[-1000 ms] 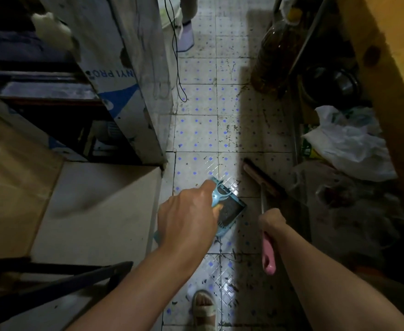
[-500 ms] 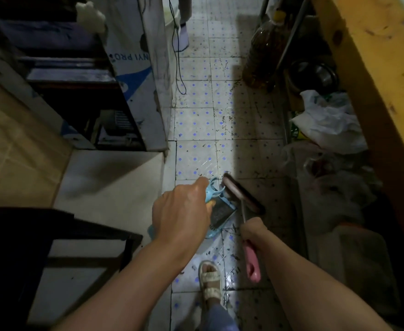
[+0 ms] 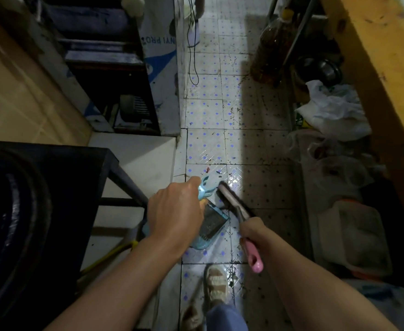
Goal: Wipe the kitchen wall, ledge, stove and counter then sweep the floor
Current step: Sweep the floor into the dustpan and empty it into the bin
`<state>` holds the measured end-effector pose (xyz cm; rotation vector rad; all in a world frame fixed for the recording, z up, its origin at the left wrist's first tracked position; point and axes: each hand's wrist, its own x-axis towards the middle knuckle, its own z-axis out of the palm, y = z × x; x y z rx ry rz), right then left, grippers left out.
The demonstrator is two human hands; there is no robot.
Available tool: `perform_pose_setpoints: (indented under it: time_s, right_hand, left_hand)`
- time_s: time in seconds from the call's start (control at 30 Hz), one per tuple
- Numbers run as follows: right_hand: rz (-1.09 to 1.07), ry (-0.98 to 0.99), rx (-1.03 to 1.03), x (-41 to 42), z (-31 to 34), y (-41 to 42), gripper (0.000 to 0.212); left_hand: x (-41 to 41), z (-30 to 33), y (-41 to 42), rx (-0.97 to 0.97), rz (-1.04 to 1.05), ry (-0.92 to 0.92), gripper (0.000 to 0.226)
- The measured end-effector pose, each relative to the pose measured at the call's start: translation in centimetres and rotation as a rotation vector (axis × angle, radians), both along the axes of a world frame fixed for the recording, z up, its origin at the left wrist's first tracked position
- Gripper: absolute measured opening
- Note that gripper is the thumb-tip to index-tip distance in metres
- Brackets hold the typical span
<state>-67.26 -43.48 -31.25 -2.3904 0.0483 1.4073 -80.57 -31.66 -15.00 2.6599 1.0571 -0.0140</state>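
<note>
Gripping hands: left hand (image 3: 176, 211) on dustpan (image 3: 211, 223) (blue), right hand (image 3: 252, 229) on brush (image 3: 235, 204).

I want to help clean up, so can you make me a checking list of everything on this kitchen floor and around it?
Surface: tiled floor, white with blue dots, dark specks and crumbs on it.
Job's things: blue dustpan on the floor; brush with pink handle, bristles at the pan's mouth.
Clutter: white plastic bags, brown bottle, metal pot along the right.
Hands: left hand grips the dustpan handle; right hand grips the brush.
Cables: black cord hanging to the floor; yellow hose lower left.
Surroundings: wooden counter on the right, dark stand on the left, sandalled foot.
</note>
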Motion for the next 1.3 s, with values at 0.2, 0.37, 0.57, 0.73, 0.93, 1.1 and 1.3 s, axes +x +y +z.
perform_pose_setpoints:
  time_s: [0.2,0.37,0.57,0.73,0.93,1.1,1.3]
  right_hand:
    - [-0.062,-0.065,0.022,1.2,-0.8,1.8,0.037]
    - [0.015,-0.159,0.002,3.2,-1.2,5.2,0.03]
    - [0.08,-0.192,0.014,7.6,-2.4,10.6,0.03]
    - [0.211,-0.232,0.008,10.2,-4.1,14.6,0.028]
    - [0.275,-0.235,0.013,11.2,-6.3,15.9,0.025]
    - [0.354,-0.237,-0.028,9.4,-7.3,12.8,0.027]
    - [0.436,-0.258,-0.101,5.7,-6.4,7.7,0.029]
  left_hand:
    - [0.9,0.7,0.8,0.001,0.031,0.023,0.021]
    - [3.0,0.6,2.2,-0.008,0.08,0.032,0.021]
    - [6.3,0.0,4.3,-0.004,0.128,0.039,0.021]
    - [7.7,-1.3,5.4,0.01,0.168,0.065,0.024]
    - [7.3,-2.4,5.0,0.021,0.193,0.065,0.027]
    - [5.8,-2.1,3.6,0.009,0.221,0.061,0.025]
    - [2.3,-1.5,0.0,0.001,0.191,0.047,0.022]
